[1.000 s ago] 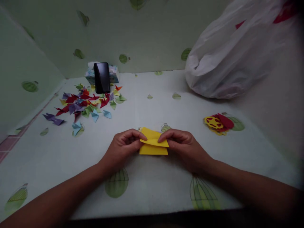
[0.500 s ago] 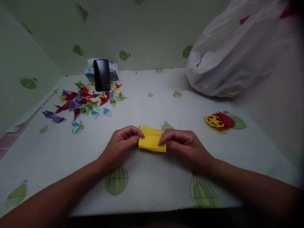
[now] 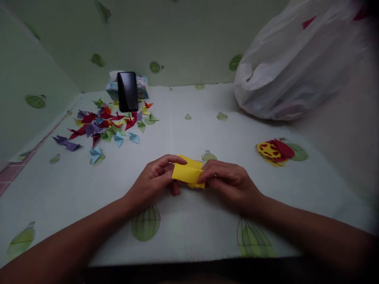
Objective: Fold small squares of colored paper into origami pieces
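A folded yellow paper (image 3: 187, 173) is held just above the white cloth in the middle of the view. My left hand (image 3: 154, 179) pinches its left end, thumb under and fingers curled over the top. My right hand (image 3: 229, 182) pinches its right end with fingers closed on the edge. The paper is folded into a narrow strip several layers thick.
A heap of small folded paper pieces (image 3: 103, 126) in red, purple, green and blue lies at the back left. A black phone (image 3: 127, 90) stands against a tissue box (image 3: 142, 86). A white plastic bag (image 3: 296, 67) fills the back right. Red and yellow paper sheets (image 3: 274, 151) lie to the right.
The yellow paper has been folded narrower and lifted slightly off the cloth. Both hands have drawn closer together on it.
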`<state>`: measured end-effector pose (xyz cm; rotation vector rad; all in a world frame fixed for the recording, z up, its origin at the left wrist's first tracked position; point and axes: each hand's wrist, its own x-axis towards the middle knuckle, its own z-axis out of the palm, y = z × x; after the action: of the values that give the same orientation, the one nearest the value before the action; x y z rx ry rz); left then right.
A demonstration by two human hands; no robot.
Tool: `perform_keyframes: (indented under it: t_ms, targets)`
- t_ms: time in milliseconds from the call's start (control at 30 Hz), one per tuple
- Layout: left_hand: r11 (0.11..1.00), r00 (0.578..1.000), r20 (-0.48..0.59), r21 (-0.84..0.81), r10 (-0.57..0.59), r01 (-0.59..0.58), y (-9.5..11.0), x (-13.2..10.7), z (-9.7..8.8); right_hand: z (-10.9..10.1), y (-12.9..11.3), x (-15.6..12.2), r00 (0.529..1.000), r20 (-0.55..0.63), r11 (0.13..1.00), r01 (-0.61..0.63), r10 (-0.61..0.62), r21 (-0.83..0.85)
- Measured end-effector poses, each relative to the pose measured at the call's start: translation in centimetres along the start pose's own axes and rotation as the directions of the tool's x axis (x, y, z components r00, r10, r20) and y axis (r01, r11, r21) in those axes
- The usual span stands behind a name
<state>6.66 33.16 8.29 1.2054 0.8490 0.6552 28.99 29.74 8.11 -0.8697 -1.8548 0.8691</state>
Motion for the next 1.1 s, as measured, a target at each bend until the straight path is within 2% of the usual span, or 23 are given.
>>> perform_keyframes:
  t_ms: [133, 300, 400, 533, 667, 733, 800, 900, 1100]
  targets:
    - [1.0, 1.0, 0.014, -0.003, 0.015, -0.015, 0.1, 0.0, -0.2, 0.0, 0.0, -0.1, 0.999, -0.006, 0.999, -0.047, 0.047, -0.005]
    - [0.996, 0.997, 0.006, 0.056, -0.073, 0.072, 0.4, 0.1, 0.5, 0.1, 0.2, -0.1, 0.997, 0.055, 0.998, 0.056, -0.056, -0.007]
    - [0.995, 0.996, 0.008, 0.045, -0.086, 0.085, 0.4, 0.2, 0.6, 0.2, 0.4, -0.1, 0.993, 0.065, 0.995, 0.097, -0.098, 0.006]
    - [0.996, 0.996, 0.035, 0.05, -0.08, 0.079, 0.2, 0.2, 0.5, 0.5, 0.5, -0.1, 0.992, 0.071, 0.994, 0.107, -0.105, -0.028]
    - [0.997, 0.998, 0.006, 0.056, -0.061, 0.061, 0.3, 0.2, 0.6, 0.5, 0.2, -0.2, 0.992, 0.096, 0.994, 0.094, -0.088, -0.063]
    - [0.997, 0.999, -0.019, 0.059, -0.051, 0.052, 0.3, 0.2, 0.6, 0.5, -0.1, -0.2, 0.998, 0.054, 0.998, 0.036, -0.033, -0.046]
    - [0.996, 0.998, -0.046, 0.077, -0.034, 0.037, 0.4, 0.2, 0.7, 0.4, -0.4, -0.2, 0.997, 0.007, 0.997, -0.082, 0.082, -0.014]
    - [0.991, 0.998, -0.063, 0.136, 0.013, -0.004, 0.5, 0.2, 0.9, 0.3, -0.6, -0.1, 0.973, 0.019, 0.973, -0.231, 0.23, 0.021]
    - [0.95, 0.994, -0.009, 0.296, 0.105, -0.098, 0.3, -0.4, 1.5, 0.6, -0.6, 0.0, 0.952, 0.107, 0.958, -0.286, 0.287, -0.029]
